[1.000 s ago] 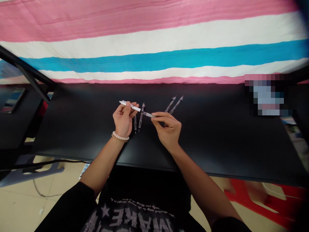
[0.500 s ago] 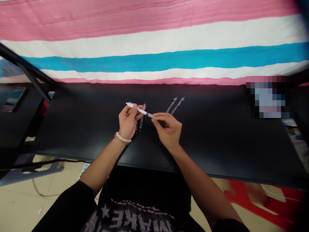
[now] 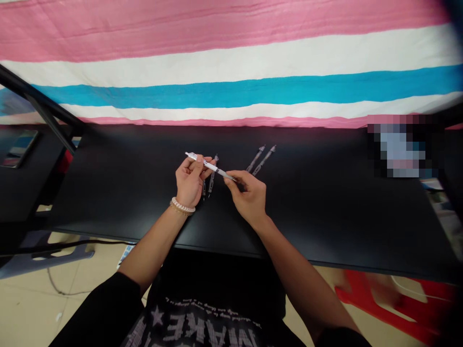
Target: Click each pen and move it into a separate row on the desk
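- White click pen (image 3: 211, 167) — just left of centre; fingers of the left hand (image 3: 189, 184) pinch its clip end, the right hand's (image 3: 250, 196) its tip.
- Probably light, stiff, slick-barrelled — best held at the grey grip (image 3: 221, 172).

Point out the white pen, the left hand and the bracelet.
White pen (image 3: 211, 166): head view, on the white barrel between the two hands.
Left hand (image 3: 188, 185): head view, on the middle of the hand.
Bracelet (image 3: 183, 207): head view, on the pale coil around the left wrist.

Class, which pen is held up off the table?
The white pen, between left hand and right hand; the other four pens lie on the table.
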{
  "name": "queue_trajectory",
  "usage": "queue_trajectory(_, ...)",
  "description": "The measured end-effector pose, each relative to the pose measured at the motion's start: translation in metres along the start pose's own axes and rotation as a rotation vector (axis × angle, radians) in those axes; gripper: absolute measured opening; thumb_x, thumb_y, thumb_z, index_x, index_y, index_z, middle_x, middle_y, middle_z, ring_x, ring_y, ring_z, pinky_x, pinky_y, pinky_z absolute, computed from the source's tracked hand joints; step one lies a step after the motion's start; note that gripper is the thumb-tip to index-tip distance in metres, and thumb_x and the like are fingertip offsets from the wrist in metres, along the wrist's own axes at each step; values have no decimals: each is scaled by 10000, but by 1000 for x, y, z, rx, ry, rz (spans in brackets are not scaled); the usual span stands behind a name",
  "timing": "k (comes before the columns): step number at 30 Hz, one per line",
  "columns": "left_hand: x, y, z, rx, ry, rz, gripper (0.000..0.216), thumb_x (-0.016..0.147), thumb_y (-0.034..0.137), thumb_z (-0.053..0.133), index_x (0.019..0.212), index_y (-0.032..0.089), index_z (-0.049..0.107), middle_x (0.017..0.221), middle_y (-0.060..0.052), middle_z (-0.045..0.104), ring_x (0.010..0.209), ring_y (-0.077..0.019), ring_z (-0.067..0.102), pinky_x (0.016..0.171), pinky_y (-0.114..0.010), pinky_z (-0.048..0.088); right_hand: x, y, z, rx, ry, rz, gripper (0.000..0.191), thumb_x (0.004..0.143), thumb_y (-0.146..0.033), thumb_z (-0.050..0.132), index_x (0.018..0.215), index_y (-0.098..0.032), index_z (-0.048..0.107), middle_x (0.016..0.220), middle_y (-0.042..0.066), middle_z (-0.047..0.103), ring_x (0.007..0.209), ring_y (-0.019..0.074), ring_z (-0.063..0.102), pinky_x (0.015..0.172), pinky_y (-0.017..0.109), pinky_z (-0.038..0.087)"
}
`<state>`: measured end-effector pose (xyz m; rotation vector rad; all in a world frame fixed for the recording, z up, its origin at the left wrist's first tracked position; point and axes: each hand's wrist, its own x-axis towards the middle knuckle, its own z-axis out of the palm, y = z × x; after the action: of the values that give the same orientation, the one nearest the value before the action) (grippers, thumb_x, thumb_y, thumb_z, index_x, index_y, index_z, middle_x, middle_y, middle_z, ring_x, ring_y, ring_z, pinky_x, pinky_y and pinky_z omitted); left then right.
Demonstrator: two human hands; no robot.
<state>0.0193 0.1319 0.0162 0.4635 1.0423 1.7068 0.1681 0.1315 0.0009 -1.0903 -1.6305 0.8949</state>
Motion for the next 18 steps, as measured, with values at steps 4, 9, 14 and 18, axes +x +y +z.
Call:
queue_trajectory(4,-1,-1,0,5,-12,-17,249,772,331,815,857,158,656,879,-51,751,853,-177,742,887,-364,586,1,-1,-2,-26,10,12,236,927,-432,613,959,-209,686,835,31,736,710,162,702,682,301,583)
queue_trajectory(9,-1,-1,1,24,-14,-11,253,764,337,821,849,166,655,877,-48,752,861,-181,743,895,-373,586,0,0,-1,-94,-14,-2,215,946,-407,583,935,-210,669,747,7,703,602,135,649,604,269,536)
queue_trajectory(14,0,-1,-1,-7,-26,-3,262,742,327,840,842,158,667,864,-50,753,835,-174,743,850,-343,599,-1,0,0,-87,-34,-4,207,946,-395,579,973,-205,657,778,15,709,610,132,663,594,252,537)
queue_trajectory(18,1,-1,-2,-18,-39,-3,267,738,323,843,845,150,670,855,-51,753,822,-172,743,833,-337,603,-1,-2,-1,-81,-34,-1,222,955,-395,565,913,-199,660,755,19,711,606,134,667,580,245,527)
